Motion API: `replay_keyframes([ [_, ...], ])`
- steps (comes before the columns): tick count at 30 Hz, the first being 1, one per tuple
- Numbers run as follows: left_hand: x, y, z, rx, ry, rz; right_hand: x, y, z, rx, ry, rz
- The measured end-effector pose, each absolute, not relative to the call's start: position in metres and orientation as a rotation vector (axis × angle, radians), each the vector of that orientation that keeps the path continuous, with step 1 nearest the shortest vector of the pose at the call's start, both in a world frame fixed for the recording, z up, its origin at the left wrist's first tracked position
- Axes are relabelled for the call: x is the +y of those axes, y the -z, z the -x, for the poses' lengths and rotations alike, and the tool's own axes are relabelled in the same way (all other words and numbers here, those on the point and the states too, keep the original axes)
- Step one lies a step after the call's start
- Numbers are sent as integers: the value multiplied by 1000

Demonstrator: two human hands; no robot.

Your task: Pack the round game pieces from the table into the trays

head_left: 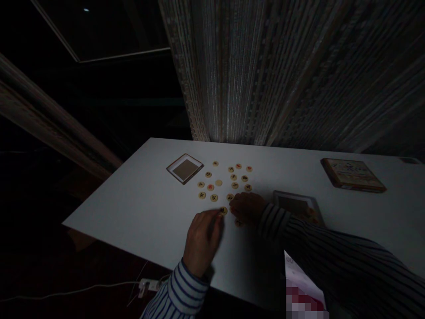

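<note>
Several small round wooden game pieces (218, 182) with dark or red marks lie scattered on a white table (139, 208). My left hand (202, 241) rests near the front edge, its fingers curled, the fingertips touching one piece (223, 211). My right hand (247, 208) lies curled over the pieces just to the right, with another piece (238, 223) showing under its wrist. Whether either hand grips a piece is hidden in the dim light. Both arms wear striped sleeves.
A shallow square box tray (185, 169) lies at the back left of the pieces. A second tray (295, 204) sits by my right forearm. A flat printed box lid (352, 174) lies at the far right. A curtain hangs behind; a cable and plug lie on the floor (146, 285).
</note>
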State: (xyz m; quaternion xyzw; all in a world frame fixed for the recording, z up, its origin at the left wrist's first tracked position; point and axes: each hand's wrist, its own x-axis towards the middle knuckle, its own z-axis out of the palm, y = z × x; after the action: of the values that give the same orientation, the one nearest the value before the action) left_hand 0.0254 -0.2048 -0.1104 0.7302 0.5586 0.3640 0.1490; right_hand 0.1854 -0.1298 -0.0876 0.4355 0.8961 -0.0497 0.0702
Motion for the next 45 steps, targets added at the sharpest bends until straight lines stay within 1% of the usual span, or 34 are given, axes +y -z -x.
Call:
replay_keyframes([
  [4, -202, 108, -30, 1603, -1125, -1914, -133, 83, -194, 2747, 139, -1375],
  [7, -200, 104, -41, 1558, -1136, -1678, -144, 75, -210, 2921, 163, -1483],
  [9, -199, 101, -52, 1477, -1106, -1536, -156, 70, -223, 3070, 185, -1489],
  [13, -199, 93, -79, 1260, -990, -1341, -180, 65, -248, 3328, 127, -1442],
  [16, -201, 86, -95, 1183, -898, -1281, -193, 68, -262, 3417, 129, -1443],
  [21, -202, 83, -116, 1132, -831, -1310, -202, 71, -282, 3415, 149, -1461],
  [25, -199, 86, -132, 1088, -797, -1454, -197, 72, -310, 3336, 228, -1504],
  [29, -196, 88, -140, 1192, -809, -1659, -181, 78, -351, 2952, 162, -1800],
  [31, -195, 90, -140, 1230, -812, -1707, -172, 81, -366, 2824, 167, -1813],
  [40, -188, 94, -136, 1268, -785, -1790, -156, 82, -359, 2537, 12, -1667],
  [45, -188, 95, -135, 1291, -772, -1788, -153, 83, -357, 2479, -4, -1619],
])
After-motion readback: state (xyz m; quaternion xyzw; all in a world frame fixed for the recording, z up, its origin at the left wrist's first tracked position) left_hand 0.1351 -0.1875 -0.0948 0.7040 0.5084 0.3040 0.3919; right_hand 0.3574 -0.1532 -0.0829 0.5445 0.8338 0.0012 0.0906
